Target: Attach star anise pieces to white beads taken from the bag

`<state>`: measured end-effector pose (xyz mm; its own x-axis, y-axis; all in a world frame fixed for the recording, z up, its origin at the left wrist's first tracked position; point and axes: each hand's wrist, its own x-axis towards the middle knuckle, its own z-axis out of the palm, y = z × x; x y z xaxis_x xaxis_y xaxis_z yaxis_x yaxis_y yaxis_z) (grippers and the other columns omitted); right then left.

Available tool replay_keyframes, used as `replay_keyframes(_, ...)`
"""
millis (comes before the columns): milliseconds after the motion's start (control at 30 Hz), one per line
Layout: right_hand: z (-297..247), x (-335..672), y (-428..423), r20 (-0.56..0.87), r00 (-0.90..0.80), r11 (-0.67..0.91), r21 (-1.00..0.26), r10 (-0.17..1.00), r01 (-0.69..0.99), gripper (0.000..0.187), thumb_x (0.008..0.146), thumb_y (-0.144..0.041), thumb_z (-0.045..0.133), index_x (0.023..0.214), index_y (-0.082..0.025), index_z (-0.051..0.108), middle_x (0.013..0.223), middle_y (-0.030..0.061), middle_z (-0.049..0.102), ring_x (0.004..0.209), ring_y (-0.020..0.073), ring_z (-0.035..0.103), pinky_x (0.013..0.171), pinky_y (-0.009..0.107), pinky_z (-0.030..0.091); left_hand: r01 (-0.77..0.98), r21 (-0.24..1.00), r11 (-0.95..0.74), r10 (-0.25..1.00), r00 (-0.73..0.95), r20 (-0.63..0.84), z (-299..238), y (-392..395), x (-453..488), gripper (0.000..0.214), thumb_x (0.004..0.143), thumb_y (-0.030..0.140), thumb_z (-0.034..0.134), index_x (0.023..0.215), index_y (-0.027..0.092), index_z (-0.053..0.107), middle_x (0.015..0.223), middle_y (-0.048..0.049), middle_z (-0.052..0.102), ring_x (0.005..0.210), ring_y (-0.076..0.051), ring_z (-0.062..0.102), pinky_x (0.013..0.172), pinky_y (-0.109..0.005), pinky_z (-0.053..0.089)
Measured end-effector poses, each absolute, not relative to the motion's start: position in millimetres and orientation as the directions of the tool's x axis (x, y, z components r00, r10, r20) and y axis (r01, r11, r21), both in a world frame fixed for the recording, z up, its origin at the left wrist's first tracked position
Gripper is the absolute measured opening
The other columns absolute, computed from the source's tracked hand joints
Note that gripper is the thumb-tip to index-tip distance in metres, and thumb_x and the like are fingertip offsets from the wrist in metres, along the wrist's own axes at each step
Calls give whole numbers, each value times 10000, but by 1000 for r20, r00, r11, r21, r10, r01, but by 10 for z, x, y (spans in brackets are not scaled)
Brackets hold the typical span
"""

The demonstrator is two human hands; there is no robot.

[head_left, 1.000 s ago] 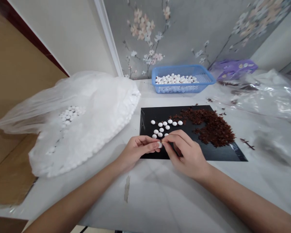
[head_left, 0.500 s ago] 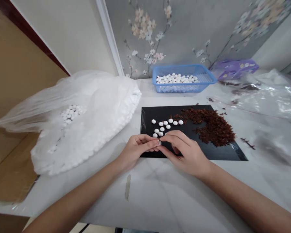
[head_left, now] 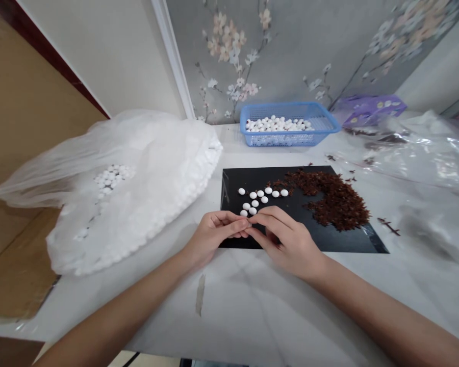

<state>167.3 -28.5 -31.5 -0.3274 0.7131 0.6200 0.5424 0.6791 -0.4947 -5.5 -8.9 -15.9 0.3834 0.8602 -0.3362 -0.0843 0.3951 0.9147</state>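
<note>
My left hand (head_left: 216, 235) and my right hand (head_left: 286, 240) meet fingertip to fingertip over the near left corner of a black sheet (head_left: 348, 239). Both are closed in a pinch; what sits between the fingers is hidden now. Just beyond the fingertips lie several loose white beads (head_left: 259, 198) on the sheet. A heap of dark red-brown pieces (head_left: 334, 199) covers the sheet's right half.
A large clear plastic bag (head_left: 137, 188) full of white beads lies at the left. A blue basket (head_left: 321, 125) with more white beads stands at the back by the flowered wall. Crumpled clear plastic (head_left: 424, 153) and a purple box (head_left: 369, 108) are at the right.
The small white bead seen pinched between my fingertips earlier is now covered by the fingers. Both hands stayed in place, pressed slightly closer together.
</note>
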Motion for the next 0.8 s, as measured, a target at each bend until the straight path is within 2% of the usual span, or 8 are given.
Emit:
replay_keyframes(167, -236, 1736, -247, 579, -431, 694, -370, 692, 617, 133, 872, -240, 477, 975, -174, 529, 913, 53, 589, 633, 88, 573, 459, 185, 435, -4, 945, 327, 888, 343, -306, -150, -92, -41, 215, 681, 327, 692, 803, 153, 657, 752, -28, 665, 698, -114, 585, 681, -237, 441)
replay_keyframes(267, -180, 1866, -172, 577, -388, 635, -319, 719, 703, 183, 861, -284, 487, 1004, -178, 529, 960, 63, 591, 653, 100, 576, 459, 197, 423, 119, 982, 144, 935, 310, -175, -167, -60, -72, 226, 699, 348, 668, 836, 169, 653, 853, -41, 663, 774, -137, 583, 695, -242, 435)
replay_keyframes(333, -162, 2000, -92, 562, -290, 516, -295, 775, 804, 156, 850, -264, 483, 967, -186, 551, 970, 52, 593, 608, 95, 559, 461, 211, 406, 244, 970, -14, 951, 304, -62, -167, -30, -107, 209, 728, 365, 635, 831, 184, 657, 899, -44, 652, 823, -153, 577, 696, -244, 427)
replay_keyframes(433, -175, 2226, 43, 448, -176, 287, -194, 877, 938, 131, 818, -228, 482, 891, -195, 585, 960, 28, 602, 551, 100, 534, 464, 244, 364, 423, 881, -213, 937, 345, 60, -155, 2, -160, 205, 773, 382, 580, 840, 214, 675, 961, -43, 629, 882, -166, 559, 696, -252, 420)
replay_keyframes(500, -202, 2343, 113, 339, -158, 211, -124, 927, 970, 149, 790, -227, 493, 886, -197, 603, 946, 24, 612, 566, 119, 547, 455, 255, 324, 509, 805, -304, 922, 371, 113, -157, 2, -182, 217, 801, 381, 544, 890, 240, 684, 995, -37, 615, 932, -170, 539, 745, -264, 419)
replay_keyframes(633, -257, 2416, 165, 243, -144, 175, -114, 959, 978, 155, 792, -243, 486, 881, -212, 608, 900, 6, 636, 627, 150, 575, 455, 254, 282, 604, 652, -459, 872, 447, 199, -208, -35, -172, 259, 852, 354, 471, 1009, 272, 659, 1041, -31, 604, 1007, -174, 505, 876, -300, 393)
replay_keyframes(733, -286, 2382, 161, 256, -124, 162, -132, 959, 978, 133, 799, -253, 488, 852, -213, 603, 889, 0, 649, 653, 165, 585, 457, 254, 276, 637, 574, -514, 846, 484, 221, -196, -25, -164, 314, 867, 352, 438, 1134, 274, 583, 1118, -37, 576, 1041, -171, 503, 893, -295, 395)
replay_keyframes(800, -305, 2359, 156, 277, -111, 155, -144, 954, 977, 128, 805, -257, 488, 840, -208, 601, 896, 0, 651, 688, 176, 594, 470, 256, 289, 691, 474, -546, 837, 477, 268, -84, 28, -223, 359, 864, 362, 437, 1193, 253, 533, 1160, -49, 561, 1064, -173, 502, 909, -289, 385)
